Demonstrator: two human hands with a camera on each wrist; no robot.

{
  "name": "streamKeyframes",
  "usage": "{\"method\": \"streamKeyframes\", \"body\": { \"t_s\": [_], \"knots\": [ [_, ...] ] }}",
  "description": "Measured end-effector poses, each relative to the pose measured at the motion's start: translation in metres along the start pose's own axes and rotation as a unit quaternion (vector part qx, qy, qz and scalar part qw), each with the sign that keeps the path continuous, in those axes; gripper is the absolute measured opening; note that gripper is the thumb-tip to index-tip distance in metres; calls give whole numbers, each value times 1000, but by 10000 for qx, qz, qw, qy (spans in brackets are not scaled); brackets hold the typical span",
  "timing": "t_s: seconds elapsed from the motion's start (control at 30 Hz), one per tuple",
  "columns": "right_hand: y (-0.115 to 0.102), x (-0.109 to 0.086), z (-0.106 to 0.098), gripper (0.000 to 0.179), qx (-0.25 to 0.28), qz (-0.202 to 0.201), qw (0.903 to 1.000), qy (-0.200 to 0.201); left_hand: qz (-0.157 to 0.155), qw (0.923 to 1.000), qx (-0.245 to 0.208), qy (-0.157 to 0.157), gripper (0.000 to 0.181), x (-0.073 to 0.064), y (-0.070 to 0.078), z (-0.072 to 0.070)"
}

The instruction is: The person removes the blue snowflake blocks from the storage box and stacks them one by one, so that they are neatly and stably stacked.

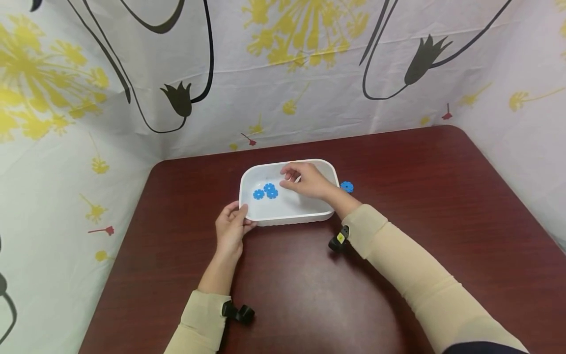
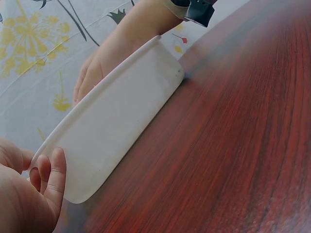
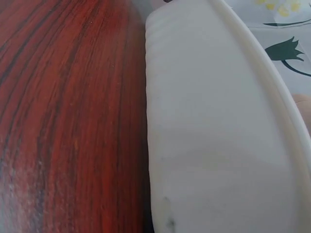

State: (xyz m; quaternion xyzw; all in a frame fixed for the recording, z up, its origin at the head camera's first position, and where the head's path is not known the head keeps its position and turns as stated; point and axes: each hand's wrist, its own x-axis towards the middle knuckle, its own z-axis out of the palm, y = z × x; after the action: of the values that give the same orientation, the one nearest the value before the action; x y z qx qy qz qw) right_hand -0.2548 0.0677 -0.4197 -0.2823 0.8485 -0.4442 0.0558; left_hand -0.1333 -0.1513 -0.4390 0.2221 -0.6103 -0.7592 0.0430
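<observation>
A white plastic tray (image 1: 287,209) with a raised rim stands on the table. At its front left corner my left hand (image 1: 230,231) grips the wall, thumb over the rim and fingers against the outside. In the left wrist view the left hand (image 2: 29,189) is on the tray's near end (image 2: 107,116). Over the inside of the tray is my right hand (image 1: 307,181), fingers loosely bent and nothing visible between them. Blue notched discs (image 1: 258,194) lie on the tray floor, left of the right hand; two of them overlap.
Another blue disc (image 1: 347,187) lies on the table just beyond the tray's right end. The dark red wooden table (image 1: 300,285) reaches back to a patterned cloth (image 1: 274,113). Black cameras (image 1: 239,312) are strapped to both wrists.
</observation>
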Motion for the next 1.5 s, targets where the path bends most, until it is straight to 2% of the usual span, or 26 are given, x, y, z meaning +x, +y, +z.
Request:
{"method": "streamKeyframes", "body": {
  "t_s": [0.7, 0.93, 1.13, 1.3, 1.37, 1.5],
  "knots": [
    [-2, 14, 13, 31, -371, -246, 9980, -454, -43, 10000, 42, -44, 37, 2, -1, -1],
    [3, 14, 19, 33, -622, -225, 9915, -1125, -71, 9999, -13, -71, 38, 2, 0, -2],
    [1, 12, 21, 35, -1017, -208, 9791, -1748, -65, 9999, -65, -77, 37, 3, 0, -2],
    [0, 10, 20, 39, -1323, -158, 9695, -2057, -1, 9998, -191, -100, 37, 4, -1, -2],
    [0, 9, 20, 37, -1397, -131, 9686, -2054, 18, 9997, -194, -115, 37, 4, -1, -2],
    [2, 7, 18, 25, -1314, 29, 9743, -1829, 8, 9998, -169, -127, 38, 3, -1, -2]
  ]
}}
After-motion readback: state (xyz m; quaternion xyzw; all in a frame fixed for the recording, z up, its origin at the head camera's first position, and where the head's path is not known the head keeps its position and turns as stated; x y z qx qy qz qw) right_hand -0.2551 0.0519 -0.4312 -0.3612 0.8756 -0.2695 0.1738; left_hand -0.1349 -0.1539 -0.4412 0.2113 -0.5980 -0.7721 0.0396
